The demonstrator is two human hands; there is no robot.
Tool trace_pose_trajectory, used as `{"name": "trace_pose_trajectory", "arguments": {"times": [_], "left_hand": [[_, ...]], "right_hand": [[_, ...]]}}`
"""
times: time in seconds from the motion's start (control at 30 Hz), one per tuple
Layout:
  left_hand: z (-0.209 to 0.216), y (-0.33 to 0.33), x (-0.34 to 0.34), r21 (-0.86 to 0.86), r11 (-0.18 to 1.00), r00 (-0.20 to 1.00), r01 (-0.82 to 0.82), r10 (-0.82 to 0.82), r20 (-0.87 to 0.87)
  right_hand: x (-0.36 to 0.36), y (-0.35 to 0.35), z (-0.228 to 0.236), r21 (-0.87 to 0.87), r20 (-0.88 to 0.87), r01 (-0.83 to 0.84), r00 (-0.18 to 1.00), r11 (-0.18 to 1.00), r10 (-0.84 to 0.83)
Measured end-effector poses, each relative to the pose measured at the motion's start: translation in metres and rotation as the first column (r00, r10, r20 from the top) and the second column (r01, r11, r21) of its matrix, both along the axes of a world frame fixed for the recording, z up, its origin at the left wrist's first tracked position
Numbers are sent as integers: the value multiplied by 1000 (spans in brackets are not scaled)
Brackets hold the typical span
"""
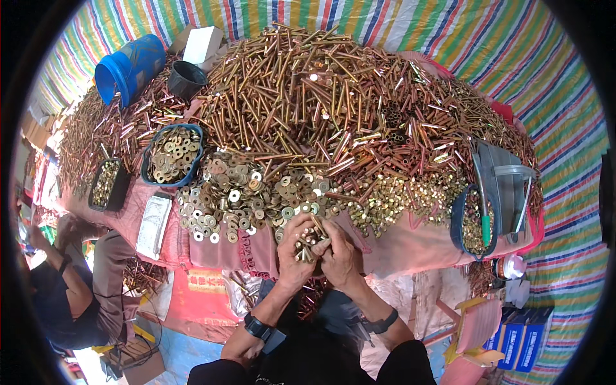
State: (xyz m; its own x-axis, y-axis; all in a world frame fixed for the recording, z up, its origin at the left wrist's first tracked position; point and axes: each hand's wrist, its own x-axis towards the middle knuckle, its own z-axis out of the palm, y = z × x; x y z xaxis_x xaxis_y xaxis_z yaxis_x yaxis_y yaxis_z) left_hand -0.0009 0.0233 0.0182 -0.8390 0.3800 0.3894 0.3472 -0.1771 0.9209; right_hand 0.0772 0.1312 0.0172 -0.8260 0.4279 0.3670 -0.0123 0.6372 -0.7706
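Note:
Both my hands meet at the table's near edge, just in front of the washers. My left hand [294, 256] is closed around a small bunch of brass-coloured bolts [307, 253], whose ends point up and toward me. My right hand [341, 262] presses against the same bunch from the right, its fingers bent around a bolt [317, 226]. How many bolts are held is hidden by the fingers. Directly beyond my hands lies a heap of flat round washers [237, 192]. Small nuts [398, 202] are scattered to the right of them.
A large mound of long bolts [282, 96] covers the table's far side. A blue tub of washers [173, 154], a dark tray of nuts [106, 183] and a blue bucket [131, 67] stand left. A nut-filled container [475, 221] stands right. Another person's arm [74, 282] shows far left.

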Motion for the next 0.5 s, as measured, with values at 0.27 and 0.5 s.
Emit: {"name": "trace_pose_trajectory", "arguments": {"times": [0.27,0.5], "left_hand": [[2,-1,1,-43,989,990,142,-142,21],[5,2,7,-23,998,995,60,-58,78]], "right_hand": [[14,-2,-15,-76,-47,115,992,990,-118],[-10,-21,-13,-391,-176,51,976,919,-129]]}}
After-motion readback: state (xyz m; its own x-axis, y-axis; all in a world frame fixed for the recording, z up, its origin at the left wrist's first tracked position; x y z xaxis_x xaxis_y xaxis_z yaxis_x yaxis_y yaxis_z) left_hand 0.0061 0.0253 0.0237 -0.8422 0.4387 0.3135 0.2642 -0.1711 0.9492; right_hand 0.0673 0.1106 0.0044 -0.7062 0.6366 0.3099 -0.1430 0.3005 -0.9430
